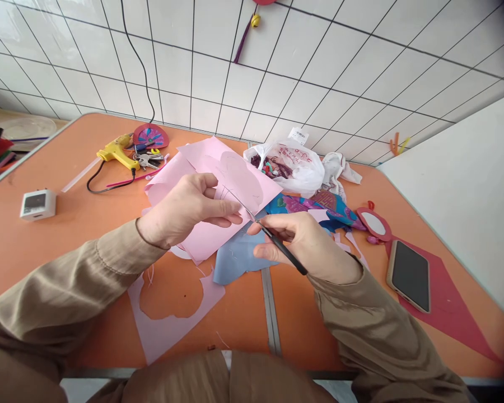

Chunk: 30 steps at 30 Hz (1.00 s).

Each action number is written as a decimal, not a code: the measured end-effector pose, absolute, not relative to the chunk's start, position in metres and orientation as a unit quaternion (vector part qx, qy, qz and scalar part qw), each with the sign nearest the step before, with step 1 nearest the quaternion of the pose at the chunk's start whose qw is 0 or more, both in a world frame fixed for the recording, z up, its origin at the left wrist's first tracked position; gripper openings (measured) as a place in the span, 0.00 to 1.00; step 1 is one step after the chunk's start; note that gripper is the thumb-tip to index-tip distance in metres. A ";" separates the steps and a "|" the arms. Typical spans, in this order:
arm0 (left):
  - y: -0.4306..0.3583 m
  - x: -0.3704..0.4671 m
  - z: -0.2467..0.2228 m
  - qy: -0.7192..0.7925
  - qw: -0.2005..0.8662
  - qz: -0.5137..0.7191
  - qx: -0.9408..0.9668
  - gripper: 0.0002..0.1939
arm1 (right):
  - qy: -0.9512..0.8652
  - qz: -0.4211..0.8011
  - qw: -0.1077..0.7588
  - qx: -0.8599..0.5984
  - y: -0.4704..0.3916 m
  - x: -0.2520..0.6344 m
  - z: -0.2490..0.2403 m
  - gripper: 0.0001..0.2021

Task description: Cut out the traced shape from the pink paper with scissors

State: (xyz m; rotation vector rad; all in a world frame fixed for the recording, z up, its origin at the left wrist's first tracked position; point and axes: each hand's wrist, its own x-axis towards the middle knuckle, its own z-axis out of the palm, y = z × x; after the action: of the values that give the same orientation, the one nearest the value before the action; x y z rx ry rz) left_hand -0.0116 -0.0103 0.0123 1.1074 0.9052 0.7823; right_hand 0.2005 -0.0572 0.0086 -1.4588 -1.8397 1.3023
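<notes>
**Black-handled tool, slanting between two hands, tip toward the upper left**

Item 1, slim tool: dark handle, thin metal front end, near the middle of the frame above the surface. Its long axis runs diagonally, the handle toward the lower right and the tip toward the upper left.

Item 2, right grip: closed around the tool near the join of metal and handle, fingers above, thumb below. From this grip, as I see it, the metal end points toward the left grip; the rear of the handle passes beneath the palm.

Item 3, left grip: fingers curled, thumb drawn in toward them, tips just beside the metal end. I cannot tell how far it is closed or whether it pinches anything thin. Its fingertips are the nearer to the tool's tip; the right grip alone clearly bears the tool.

Item 4, backdrop: a pink sheet lies behind the metal end, a blue piece below it.

Obscured or unclear: the tip fades against the pink, so I cannot place its exact end or confirm contact. Scissors or tweezers, I cannot say. The left palm faces away from me, and the right fingers cover part of the handle.
</notes>
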 end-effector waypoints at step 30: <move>-0.017 -0.009 0.014 0.384 0.663 0.378 0.519 0.27 | -0.646 0.527 0.246 -0.494 -0.055 0.199 0.008 0.27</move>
State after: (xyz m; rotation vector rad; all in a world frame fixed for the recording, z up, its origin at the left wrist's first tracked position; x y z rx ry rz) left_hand -0.0092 -0.0167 0.0141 1.1732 0.8676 0.8545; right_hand 0.1993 -0.0555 0.0082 -1.3481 -1.7615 1.4379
